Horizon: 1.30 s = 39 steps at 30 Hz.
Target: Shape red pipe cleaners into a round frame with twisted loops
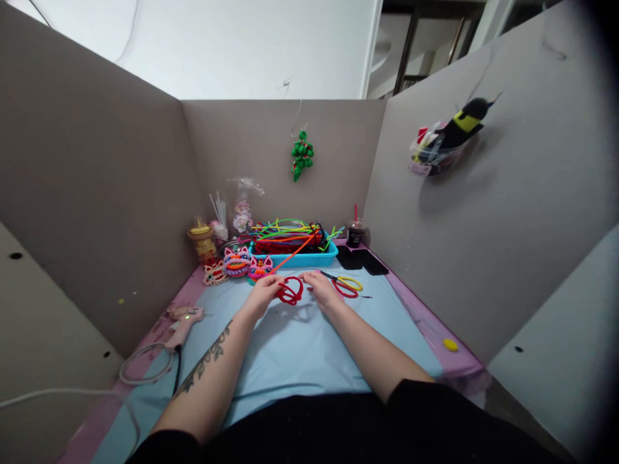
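Red wire loop (290, 290) sits between the hands, left hand (264, 293) and right hand (320, 288) pinching its opposite sides, equally near.

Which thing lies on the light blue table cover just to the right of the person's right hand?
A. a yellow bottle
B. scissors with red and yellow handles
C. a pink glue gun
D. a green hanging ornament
B: the scissors with red and yellow handles lie just beside the right hand, on the light blue table cover.
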Available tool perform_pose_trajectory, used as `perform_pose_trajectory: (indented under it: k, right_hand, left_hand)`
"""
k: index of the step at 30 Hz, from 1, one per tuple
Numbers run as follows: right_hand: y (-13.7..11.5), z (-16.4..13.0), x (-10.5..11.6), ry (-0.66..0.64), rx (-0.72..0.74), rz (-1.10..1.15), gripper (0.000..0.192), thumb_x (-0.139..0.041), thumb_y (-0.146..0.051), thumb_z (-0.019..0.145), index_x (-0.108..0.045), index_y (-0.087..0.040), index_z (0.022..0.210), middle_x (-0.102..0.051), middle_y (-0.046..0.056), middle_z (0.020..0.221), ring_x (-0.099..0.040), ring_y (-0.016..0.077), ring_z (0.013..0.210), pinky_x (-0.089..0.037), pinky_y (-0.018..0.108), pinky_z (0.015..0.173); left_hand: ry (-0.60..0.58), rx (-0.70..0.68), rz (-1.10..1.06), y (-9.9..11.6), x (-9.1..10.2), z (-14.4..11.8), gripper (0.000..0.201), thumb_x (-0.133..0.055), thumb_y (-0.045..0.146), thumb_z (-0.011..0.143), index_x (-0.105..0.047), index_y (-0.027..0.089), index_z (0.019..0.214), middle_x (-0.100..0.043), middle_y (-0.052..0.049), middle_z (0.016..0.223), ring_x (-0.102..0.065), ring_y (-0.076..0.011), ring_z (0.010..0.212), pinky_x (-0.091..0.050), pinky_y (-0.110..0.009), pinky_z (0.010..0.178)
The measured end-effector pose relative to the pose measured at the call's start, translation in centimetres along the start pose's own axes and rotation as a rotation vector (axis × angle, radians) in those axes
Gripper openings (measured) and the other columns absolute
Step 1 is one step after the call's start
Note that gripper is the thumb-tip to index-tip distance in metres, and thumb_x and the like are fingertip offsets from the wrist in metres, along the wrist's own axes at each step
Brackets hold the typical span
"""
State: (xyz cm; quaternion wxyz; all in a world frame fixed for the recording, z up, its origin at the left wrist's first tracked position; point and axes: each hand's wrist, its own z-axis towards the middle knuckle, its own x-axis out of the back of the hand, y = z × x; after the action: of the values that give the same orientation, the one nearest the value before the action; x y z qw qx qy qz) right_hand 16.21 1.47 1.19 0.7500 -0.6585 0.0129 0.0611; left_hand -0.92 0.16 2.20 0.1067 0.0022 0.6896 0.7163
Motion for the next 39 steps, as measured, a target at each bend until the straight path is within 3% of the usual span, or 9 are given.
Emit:
perform_pose_trajectory:
  k: [3, 6, 9, 16, 21, 27, 39]
  right_hand:
    - [-0.5, -0.8, -0.5, 0.117, 0.422, -0.362, 0.017, -0.056, -0.036, 0.074, -0.063, -0.021, 0.074, -0.057, 0.005, 0.091, -0.049, 0.0200, 0.095, -0.035, 0.035, 0.087]
    - [-0.8, -1.6, -1.1, 0.084, 0.569, -0.577, 0.009, -0.062, -0.030, 0.071, -0.064, -0.021, 0.069, -0.054, 0.005, 0.094, -0.047, 0.0204, 0.098, -0.032, 0.037, 0.091]
    - [-0.7, -2.0, -1.6, 0.105, 0.608, -0.646, 0.012, -0.062, -0.026, 0.072, -0.061, -0.021, 0.061, -0.054, 0.005, 0.092, -0.047, 0.0205, 0.096, -0.033, 0.038, 0.089]
    - [-0.5, -2.1, -1.7, 0.123, 0.703, -0.715, 0.008, -0.057, -0.019, 0.074, -0.060, -0.020, 0.066, -0.054, 0.005, 0.092, -0.046, 0.0202, 0.095, -0.036, 0.036, 0.087]
    - [-0.3, -1.8, -1.7, 0.213, 0.696, -0.717, 0.011, -0.051, -0.015, 0.074, -0.056, -0.020, 0.066, -0.053, 0.005, 0.086, -0.047, 0.0200, 0.089, -0.038, 0.036, 0.084]
    - [-0.3, -2.0, -1.9, 0.247, 0.714, -0.789, 0.011, -0.050, -0.011, 0.070, -0.054, -0.019, 0.065, -0.052, 0.005, 0.085, -0.047, 0.0202, 0.088, -0.038, 0.035, 0.082]
    - [-0.5, -2.8, -2.5, 0.195, 0.765, -0.879, 0.010, -0.052, -0.012, 0.070, -0.056, -0.019, 0.065, -0.054, 0.007, 0.090, -0.046, 0.0211, 0.092, -0.036, 0.036, 0.084]
  left_hand:
    - [0.072, -0.044, 0.041, -0.3, 0.0, 0.3, 0.029, -0.068, 0.038, 0.060, -0.060, 0.011, 0.069, -0.055, 0.000, 0.056, -0.049, -0.0089, 0.052, -0.039, -0.021, 0.053]
    - [0.100, -0.095, 0.076, -0.7, 0.2, 0.6, 0.028, -0.067, 0.038, 0.061, -0.058, 0.012, 0.068, -0.055, 0.001, 0.057, -0.047, -0.0081, 0.051, -0.036, -0.020, 0.051]
    - [0.092, -0.112, 0.091, -1.1, 0.3, 0.9, 0.026, -0.066, 0.036, 0.062, -0.056, 0.013, 0.068, -0.053, 0.002, 0.056, -0.046, -0.0079, 0.051, -0.035, -0.019, 0.050]
    - [0.056, -0.128, 0.081, -1.8, 0.5, 1.0, 0.024, -0.063, 0.036, 0.066, -0.057, 0.013, 0.070, -0.058, -0.001, 0.062, -0.051, -0.0102, 0.057, -0.039, -0.021, 0.055]
    - [0.008, -0.130, 0.083, -2.2, 0.4, 1.1, 0.023, -0.061, 0.035, 0.069, -0.056, 0.013, 0.073, -0.060, -0.003, 0.067, -0.053, -0.0109, 0.061, -0.041, -0.023, 0.060]
    - [-0.033, -0.106, 0.056, -2.0, -0.1, 0.9, 0.018, -0.061, 0.031, 0.068, -0.054, 0.014, 0.069, -0.053, 0.001, 0.060, -0.046, -0.0081, 0.055, -0.036, -0.020, 0.054]
    - [0.058, -0.060, 0.011, -1.6, -0.6, 0.4, 0.029, -0.061, 0.041, 0.066, -0.053, 0.015, 0.058, -0.038, 0.006, 0.046, -0.035, -0.0068, 0.043, -0.026, -0.022, 0.044]
